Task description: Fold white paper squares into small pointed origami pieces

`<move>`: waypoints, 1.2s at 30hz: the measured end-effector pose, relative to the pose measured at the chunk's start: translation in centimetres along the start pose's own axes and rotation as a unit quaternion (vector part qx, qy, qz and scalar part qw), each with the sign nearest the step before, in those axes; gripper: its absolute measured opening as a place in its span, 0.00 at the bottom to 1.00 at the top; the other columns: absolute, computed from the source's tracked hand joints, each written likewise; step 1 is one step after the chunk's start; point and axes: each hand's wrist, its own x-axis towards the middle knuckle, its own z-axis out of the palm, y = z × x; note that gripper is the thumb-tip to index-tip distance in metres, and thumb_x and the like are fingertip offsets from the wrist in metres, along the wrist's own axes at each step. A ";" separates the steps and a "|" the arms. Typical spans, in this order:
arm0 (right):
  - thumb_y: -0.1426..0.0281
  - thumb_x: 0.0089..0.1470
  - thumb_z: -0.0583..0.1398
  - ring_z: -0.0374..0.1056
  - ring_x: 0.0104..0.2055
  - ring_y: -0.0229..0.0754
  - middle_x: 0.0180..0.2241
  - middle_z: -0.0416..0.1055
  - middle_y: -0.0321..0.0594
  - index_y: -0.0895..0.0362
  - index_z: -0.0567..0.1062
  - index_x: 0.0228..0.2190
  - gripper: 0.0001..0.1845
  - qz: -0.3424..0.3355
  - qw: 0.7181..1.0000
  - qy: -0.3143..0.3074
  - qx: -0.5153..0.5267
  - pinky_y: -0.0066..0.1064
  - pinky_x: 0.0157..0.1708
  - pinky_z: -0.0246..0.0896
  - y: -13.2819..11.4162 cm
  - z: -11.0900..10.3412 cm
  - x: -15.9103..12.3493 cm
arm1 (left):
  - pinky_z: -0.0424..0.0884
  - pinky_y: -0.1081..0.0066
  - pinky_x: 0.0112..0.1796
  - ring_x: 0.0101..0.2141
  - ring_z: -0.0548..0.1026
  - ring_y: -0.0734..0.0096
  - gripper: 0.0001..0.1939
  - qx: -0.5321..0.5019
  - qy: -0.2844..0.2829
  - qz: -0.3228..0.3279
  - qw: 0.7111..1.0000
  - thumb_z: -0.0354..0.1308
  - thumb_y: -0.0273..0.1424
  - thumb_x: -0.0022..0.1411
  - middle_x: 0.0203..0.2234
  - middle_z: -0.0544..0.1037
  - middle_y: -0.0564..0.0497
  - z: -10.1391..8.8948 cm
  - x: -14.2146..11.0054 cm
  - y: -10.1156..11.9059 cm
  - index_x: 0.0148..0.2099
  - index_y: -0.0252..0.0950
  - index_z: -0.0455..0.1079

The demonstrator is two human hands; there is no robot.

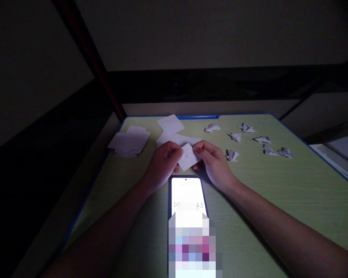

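Between my two hands is a small folded square of white paper (188,157), turned so that one corner points toward me. My left hand (166,162) pinches its left corner with thumb and fingers. At the right corner, my right hand (213,162) grips it the same way. Creases and a small dark mark show near the paper's middle. Just below the hands lies a lit phone (187,193) with digits on its screen; its lower part is blurred out. Loose white sheets (171,123) lie behind the hands, partly covered by them.
A stack of white paper squares (129,142) sits at the table's left. Several folded paper figures (246,128) are scattered over the right back part. The greenish table (278,200) has a blue edge, with a wall behind it. White things (342,154) stand beyond the right edge.
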 end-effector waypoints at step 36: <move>0.68 0.51 0.63 0.57 0.19 0.32 0.18 0.64 0.29 0.60 0.74 0.35 0.09 -0.108 0.992 0.013 -0.060 0.26 0.18 0.51 0.4 0.4 -0.4 | 0.58 0.81 0.13 0.11 0.64 0.83 0.12 -0.035 -0.006 -0.018 0.999 0.58 0.37 0.54 0.12 0.67 0.59 -0.2 0.3 -0.5 0.27 0.34 0.63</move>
